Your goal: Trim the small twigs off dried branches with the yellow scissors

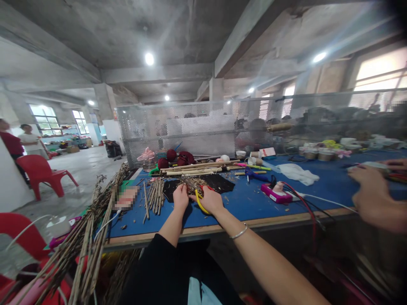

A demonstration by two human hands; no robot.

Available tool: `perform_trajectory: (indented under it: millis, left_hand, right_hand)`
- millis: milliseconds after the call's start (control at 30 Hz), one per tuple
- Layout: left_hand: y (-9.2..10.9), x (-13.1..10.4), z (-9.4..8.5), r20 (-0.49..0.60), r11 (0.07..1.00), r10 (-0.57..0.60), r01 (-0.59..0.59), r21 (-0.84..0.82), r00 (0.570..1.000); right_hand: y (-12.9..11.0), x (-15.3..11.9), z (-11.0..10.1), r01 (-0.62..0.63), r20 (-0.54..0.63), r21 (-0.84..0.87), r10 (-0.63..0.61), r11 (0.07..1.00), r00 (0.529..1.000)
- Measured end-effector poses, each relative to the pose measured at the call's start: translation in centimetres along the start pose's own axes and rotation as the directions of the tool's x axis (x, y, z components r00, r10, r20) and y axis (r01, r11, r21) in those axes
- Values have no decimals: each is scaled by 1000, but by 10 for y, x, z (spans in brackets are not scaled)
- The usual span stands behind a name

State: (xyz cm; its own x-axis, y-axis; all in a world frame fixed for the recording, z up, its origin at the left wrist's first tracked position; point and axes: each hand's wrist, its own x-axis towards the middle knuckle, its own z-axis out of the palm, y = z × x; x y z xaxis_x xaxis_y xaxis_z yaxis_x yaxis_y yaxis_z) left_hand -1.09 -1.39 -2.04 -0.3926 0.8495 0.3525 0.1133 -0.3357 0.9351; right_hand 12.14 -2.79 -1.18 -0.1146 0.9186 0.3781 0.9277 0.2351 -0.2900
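My right hand is closed round the yellow and red handles of a cutting tool over the blue table. Just left of it, my left hand has its fingers pressed together around a thin stem piece too small to make out clearly. Both hands are at the front of a black cloth strewn with brown plant bits. Cut stalks lie in a row to the left of the cloth.
Long dry stalks lean over the table's left end. Behind the cloth are pale sticks and dark red balls. A purple power strip with cables sits right. Another person's hands work at far right.
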Motion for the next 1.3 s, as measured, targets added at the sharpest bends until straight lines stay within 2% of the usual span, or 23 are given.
perform_trajectory:
  millis: [133, 200, 400, 467, 733, 867, 967, 1067, 1167, 1300]
  left_hand:
    - [0, 0, 2, 14, 992, -89, 89, -91, 996]
    - [-1, 0, 1, 30, 991, -93, 96, -93, 995]
    - [-1, 1, -3, 30, 998, 0, -2, 68, 1000]
    - [0, 0, -2, 26, 997, 22, -24, 73, 999]
    - [1, -2, 2, 58, 995, 16, -10, -102, 998]
    - [2, -3, 2, 88, 993, 0, 11, -115, 996]
    - [3, -4, 1, 83, 1000, -7, 9, -18, 996]
    - [5, -5, -2, 59, 983, 79, -88, 162, 995]
    - [6, -5, -3, 54, 945, 170, -178, 275, 984]
    - [6, -6, -4, 73, 928, 191, -205, 311, 979]
  right_hand:
    - [0, 0, -1, 93, -36, 6, -92, 996, 995]
    - [0, 0, -1, 113, -37, 4, -113, 994, 993]
    - [-1, 2, -3, 56, 60, 0, -56, 998, 997]
    - [-1, 3, -3, 45, 68, -5, -44, 999, 997]
    - [2, 4, 2, 40, 29, 18, -41, 999, 999]
    - [3, 3, 1, 69, 8, 36, -69, 997, 998]
    - [2, 2, 0, 107, -28, 32, -106, 994, 994]
    - [1, 2, -3, 126, -49, 21, -125, 992, 991]
    - [0, 1, -6, 94, -4, 29, -94, 995, 996]
    - [-2, 1, -10, 37, 64, 20, -38, 999, 997]
